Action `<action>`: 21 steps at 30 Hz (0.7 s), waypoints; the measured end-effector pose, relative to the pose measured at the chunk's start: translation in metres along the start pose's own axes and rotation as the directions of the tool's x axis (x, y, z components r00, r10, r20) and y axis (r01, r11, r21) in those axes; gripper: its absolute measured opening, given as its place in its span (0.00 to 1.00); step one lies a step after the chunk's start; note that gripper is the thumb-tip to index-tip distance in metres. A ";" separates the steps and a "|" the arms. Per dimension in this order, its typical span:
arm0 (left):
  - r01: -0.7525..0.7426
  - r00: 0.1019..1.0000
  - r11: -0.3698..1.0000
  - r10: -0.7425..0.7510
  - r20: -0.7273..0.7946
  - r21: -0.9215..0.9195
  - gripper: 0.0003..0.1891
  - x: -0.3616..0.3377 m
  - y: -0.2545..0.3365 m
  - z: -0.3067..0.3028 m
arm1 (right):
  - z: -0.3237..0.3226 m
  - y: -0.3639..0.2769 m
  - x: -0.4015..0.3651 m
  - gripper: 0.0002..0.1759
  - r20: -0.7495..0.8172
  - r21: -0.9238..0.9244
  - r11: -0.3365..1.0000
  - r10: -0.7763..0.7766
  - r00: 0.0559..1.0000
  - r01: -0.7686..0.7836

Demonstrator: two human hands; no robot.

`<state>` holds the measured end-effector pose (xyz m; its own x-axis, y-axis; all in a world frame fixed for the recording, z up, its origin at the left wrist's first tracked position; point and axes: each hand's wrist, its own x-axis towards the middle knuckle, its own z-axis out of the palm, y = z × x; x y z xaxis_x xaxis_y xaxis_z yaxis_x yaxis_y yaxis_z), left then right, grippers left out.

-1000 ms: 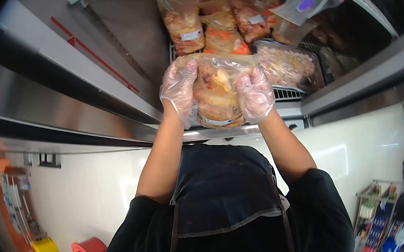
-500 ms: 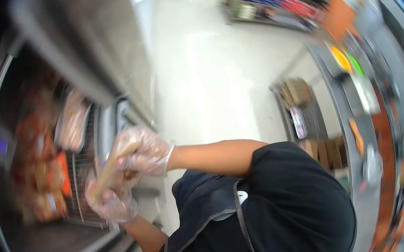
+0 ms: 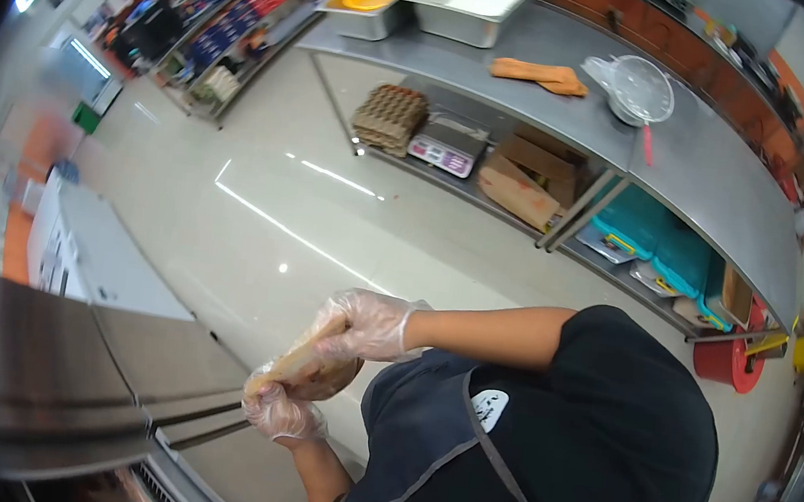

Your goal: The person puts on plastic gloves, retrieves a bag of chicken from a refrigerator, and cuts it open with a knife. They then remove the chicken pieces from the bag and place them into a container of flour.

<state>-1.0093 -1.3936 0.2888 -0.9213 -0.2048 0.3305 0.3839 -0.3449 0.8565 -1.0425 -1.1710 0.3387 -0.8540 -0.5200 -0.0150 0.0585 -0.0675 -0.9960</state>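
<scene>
Both of my hands wear clear plastic gloves. Between them is a clear plastic bag of tan and brownish food (image 3: 313, 366); the kind of food is not clear. My right hand (image 3: 367, 327) closes on its upper end, thumb on the near side. Lower down, my left hand (image 3: 281, 415) grips the other end with bent fingers. The bag is tilted and held out in front of my dark apron (image 3: 420, 434), above the floor.
A steel refrigerator (image 3: 36, 367) stands at lower left. Across the floor, a steel table (image 3: 558, 44) carries metal pans (image 3: 475, 24), an orange cloth (image 3: 541, 75) and a strainer (image 3: 640, 90). Its lower shelf holds egg trays (image 3: 390, 117), a scale (image 3: 447, 144) and teal bins (image 3: 660, 238).
My view has swung right, from the open refrigerator with its packages toward the steel table. Both hands keep hold of the bag and have come away from the refrigerator shelves.
</scene>
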 end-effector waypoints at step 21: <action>0.078 0.752 0.638 -0.542 0.375 0.766 0.18 0.102 -0.338 0.201 | -0.351 0.128 -0.296 0.15 -0.943 0.093 0.859 0.238 0.232 -0.503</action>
<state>-1.2453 -1.1139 0.1125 -0.9240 0.3764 -0.0669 0.1262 0.4655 0.8760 -0.9634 -0.7264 0.1849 -0.6718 0.6665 -0.3232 0.5280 0.1248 -0.8400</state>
